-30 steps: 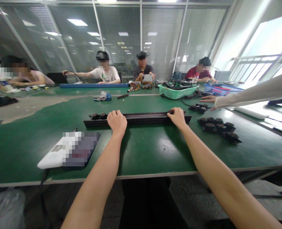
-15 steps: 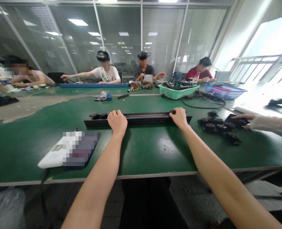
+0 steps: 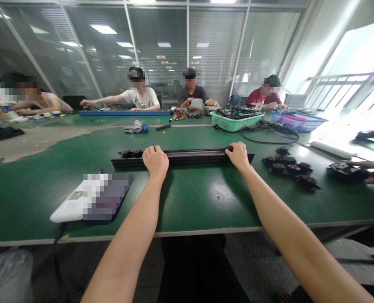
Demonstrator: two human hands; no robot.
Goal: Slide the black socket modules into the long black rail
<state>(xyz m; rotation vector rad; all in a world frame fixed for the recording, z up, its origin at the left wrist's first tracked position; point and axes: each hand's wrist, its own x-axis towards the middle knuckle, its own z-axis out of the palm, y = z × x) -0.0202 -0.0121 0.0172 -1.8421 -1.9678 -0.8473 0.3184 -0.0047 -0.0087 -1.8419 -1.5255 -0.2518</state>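
A long black rail point(image 3: 196, 158) lies crosswise on the green table in front of me, a channel running along its length. My left hand point(image 3: 156, 163) is closed over the rail left of its middle, the fingertips hidden behind it. Just left of that hand, small black parts with round tops point(image 3: 132, 153) sit in the channel. Near the rail's right end, my right hand point(image 3: 238, 155) is closed, with thumb and fingers around a small black part point(image 3: 229, 148) at the channel.
Several similar black modules point(image 3: 289, 165) lie to the right. Further right, another person's hands point(image 3: 373, 172) hold a black module point(image 3: 345, 171). A white device point(image 3: 71, 204) rests at left front. A green basket of cables point(image 3: 237, 122) and a blue basket point(image 3: 300, 120) stand beyond.
Both my hands and the rail look still. The neighbour's hands on the right have drawn a black module away from the group, farther right. Across the table, a co-worker's hand has lowered.
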